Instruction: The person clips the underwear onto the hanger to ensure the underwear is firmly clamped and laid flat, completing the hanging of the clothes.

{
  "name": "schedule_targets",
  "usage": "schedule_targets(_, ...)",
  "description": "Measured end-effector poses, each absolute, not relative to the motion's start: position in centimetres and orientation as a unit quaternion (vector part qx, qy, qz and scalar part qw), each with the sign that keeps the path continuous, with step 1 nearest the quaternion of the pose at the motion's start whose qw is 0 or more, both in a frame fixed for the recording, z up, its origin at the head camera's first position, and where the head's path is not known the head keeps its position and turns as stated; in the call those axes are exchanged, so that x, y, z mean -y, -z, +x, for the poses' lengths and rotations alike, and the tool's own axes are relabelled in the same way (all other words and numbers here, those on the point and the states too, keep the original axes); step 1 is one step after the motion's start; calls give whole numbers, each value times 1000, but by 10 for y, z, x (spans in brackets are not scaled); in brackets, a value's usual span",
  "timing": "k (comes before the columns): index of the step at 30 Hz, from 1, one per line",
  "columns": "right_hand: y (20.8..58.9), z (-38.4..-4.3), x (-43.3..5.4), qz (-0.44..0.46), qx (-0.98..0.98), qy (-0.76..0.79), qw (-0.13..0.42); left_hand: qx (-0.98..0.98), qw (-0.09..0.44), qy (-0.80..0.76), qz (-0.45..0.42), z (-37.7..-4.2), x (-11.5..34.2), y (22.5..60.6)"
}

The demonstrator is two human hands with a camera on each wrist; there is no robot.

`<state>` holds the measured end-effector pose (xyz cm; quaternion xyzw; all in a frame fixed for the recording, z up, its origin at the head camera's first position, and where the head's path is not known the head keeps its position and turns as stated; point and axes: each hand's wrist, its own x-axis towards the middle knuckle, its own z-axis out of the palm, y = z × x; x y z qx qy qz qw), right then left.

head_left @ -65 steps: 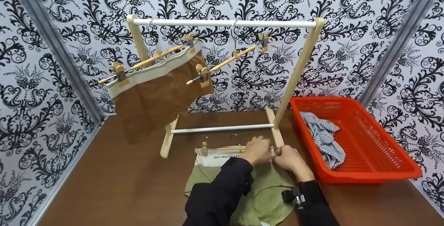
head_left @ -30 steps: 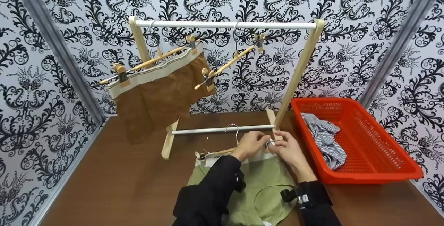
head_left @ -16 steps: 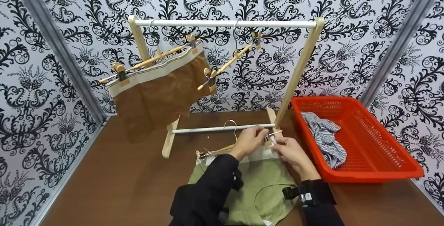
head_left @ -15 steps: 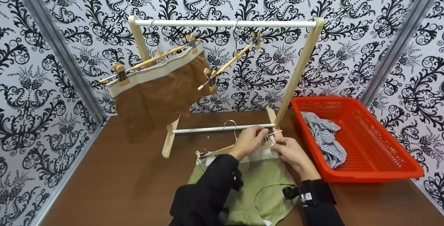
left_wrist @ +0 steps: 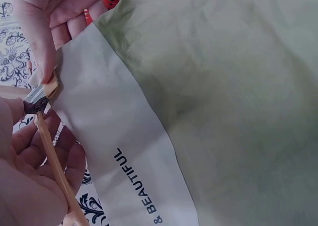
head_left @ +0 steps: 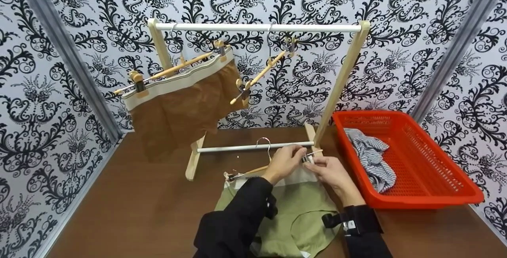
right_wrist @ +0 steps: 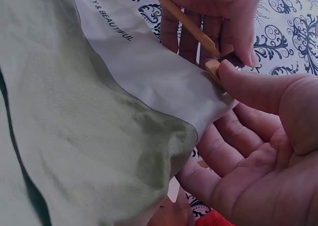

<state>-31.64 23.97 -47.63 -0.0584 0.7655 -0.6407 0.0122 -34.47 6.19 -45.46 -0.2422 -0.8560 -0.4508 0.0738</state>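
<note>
Green underpants [head_left: 295, 198] with a white lettered waistband [right_wrist: 144, 52] hang from a wooden clip hanger [head_left: 255, 169] low over the table. My left hand [head_left: 284, 162] pinches the clip at the hanger's right end, its fingers partly curled behind the bar. With my right hand [head_left: 334, 174] I grip the waistband's right corner: the thumb presses on the wooden clip pad [right_wrist: 213, 68], the fingers lie behind the cloth. At the far end, another clip [head_left: 229, 176] is on the waistband's left corner. The hanger's metal hook [head_left: 263, 140] points up.
Behind stands a wooden rack with a white rail [head_left: 222, 27]. Brown underpants [head_left: 182, 111] hang clipped on its left hanger; a bare clip hanger [head_left: 269, 67] hangs beside them. At right, a red basket [head_left: 416, 200] holds a striped grey cloth [head_left: 372, 161]. Patterned walls enclose the brown table [head_left: 130, 210].
Both hands have raised the hanger's right end and its hook now stands up. My right thumb has moved in onto the clip pad. The bare hanger on the rail has turned.
</note>
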Motion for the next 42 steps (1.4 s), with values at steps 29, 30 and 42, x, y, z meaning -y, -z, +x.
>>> schedule_targets(29,467,-311,-244,-49,-785,617,9,844,69,484,-221,-349,-63,460)
schedule_targets(30,467,-311,-244,-46,-783,620,11,842,68,487,-221,-349,-62,460)
schedule_targets(42,466,-311,-242,-25,-772,635,19,836,49,500,-219,-349,-60,459)
